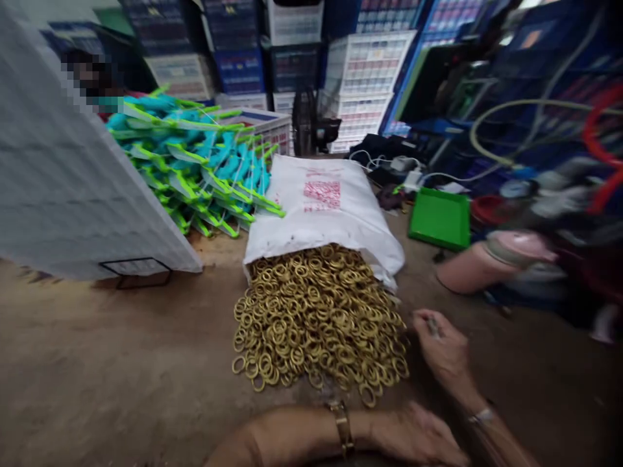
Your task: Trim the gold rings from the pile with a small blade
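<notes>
Curled beside the ring pile, the right hand [442,347] pinches a small pale object [433,326] too blurred to name. The left hand [418,436] is smeared by motion at the lower edge; its grip cannot be told. Round, dull-gold rings [321,318] spill from the open mouth of a creased white sack [321,194] onto the brown counter [160,357]. A pink bottle [481,263] and shallow green tray [439,218] lie right of the sack; spiky lime-and-teal pieces [195,162] crowd its left, near a rippled white panel [82,168].
</notes>
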A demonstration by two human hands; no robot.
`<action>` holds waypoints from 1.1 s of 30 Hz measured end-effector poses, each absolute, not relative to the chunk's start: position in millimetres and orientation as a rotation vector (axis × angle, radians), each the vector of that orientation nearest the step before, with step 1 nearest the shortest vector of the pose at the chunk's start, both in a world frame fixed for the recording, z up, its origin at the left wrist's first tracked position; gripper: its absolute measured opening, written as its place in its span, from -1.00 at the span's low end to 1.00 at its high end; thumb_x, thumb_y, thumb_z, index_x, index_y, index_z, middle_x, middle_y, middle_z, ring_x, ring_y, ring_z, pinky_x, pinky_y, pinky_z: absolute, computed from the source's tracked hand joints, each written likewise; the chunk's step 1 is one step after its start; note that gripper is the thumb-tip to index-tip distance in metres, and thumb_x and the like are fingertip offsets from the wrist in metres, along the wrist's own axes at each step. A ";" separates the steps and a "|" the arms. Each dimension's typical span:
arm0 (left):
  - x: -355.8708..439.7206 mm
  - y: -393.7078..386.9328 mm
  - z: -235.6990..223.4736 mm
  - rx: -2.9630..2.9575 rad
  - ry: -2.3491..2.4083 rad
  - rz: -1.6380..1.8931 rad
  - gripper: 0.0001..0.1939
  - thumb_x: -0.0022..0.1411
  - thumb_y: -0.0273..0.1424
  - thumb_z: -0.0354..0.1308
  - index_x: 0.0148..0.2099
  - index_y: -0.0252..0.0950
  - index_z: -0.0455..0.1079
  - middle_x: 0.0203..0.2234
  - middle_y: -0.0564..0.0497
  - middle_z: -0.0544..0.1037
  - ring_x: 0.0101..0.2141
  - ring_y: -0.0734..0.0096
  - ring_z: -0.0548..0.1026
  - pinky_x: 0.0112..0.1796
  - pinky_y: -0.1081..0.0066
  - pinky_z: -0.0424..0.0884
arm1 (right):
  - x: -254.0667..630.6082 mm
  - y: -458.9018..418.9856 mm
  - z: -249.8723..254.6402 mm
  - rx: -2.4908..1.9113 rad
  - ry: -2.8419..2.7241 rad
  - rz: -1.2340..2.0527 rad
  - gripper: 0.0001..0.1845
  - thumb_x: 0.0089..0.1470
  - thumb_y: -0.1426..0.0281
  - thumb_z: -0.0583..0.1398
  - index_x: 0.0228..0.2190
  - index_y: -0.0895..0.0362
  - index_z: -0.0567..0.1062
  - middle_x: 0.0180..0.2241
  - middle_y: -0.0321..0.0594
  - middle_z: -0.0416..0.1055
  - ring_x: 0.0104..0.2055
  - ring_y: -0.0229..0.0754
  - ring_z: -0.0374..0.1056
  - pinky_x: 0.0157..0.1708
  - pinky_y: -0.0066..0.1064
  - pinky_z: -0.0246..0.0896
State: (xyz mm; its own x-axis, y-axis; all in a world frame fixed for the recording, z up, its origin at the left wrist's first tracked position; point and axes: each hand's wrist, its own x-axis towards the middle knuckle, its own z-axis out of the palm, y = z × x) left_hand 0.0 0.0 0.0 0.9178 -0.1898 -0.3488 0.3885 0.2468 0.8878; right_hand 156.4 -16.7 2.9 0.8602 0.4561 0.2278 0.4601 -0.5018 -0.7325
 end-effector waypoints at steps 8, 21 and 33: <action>-30.1 -9.3 -0.8 1.437 0.142 -0.301 -0.78 0.04 -0.37 0.11 -0.59 -0.32 0.25 -0.70 0.15 0.23 -0.58 0.56 0.17 -0.54 0.50 0.09 | 73.0 -32.0 16.3 -2.091 -0.863 0.156 -0.73 0.01 0.20 0.05 -0.48 0.12 0.41 -0.57 -0.29 0.35 -0.56 -0.28 0.22 -0.53 -0.49 0.13; -129.0 34.8 37.1 0.939 0.617 -0.055 -0.64 0.00 -0.09 0.14 -0.42 -0.28 0.16 -0.66 0.18 0.27 -0.72 0.69 0.13 -0.71 0.59 -0.11 | 35.5 2.7 23.3 -2.211 -1.577 0.085 -0.66 0.00 0.43 0.09 -0.11 0.12 0.35 -0.22 -0.12 0.47 -0.31 -0.14 0.38 -0.38 -0.42 0.09; -138.4 28.5 29.6 0.732 0.709 0.168 -0.61 0.01 -0.08 0.16 -0.45 -0.30 0.17 -0.68 0.18 0.21 -0.70 0.67 0.17 -0.72 0.63 -0.06 | 46.0 -1.6 9.2 -2.105 -1.474 0.139 -0.85 0.00 0.47 0.02 -0.47 0.11 0.39 -0.46 -0.23 0.39 -0.43 -0.24 0.25 -0.45 -0.48 -0.04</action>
State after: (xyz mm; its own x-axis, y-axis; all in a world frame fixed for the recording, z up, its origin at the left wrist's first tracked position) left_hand -138.4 28.5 29.6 0.7571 0.3769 -0.5337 0.0979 0.7422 0.6630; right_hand 46.0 -1.6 9.2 0.3902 0.8923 0.2271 0.8342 -0.2382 -0.4973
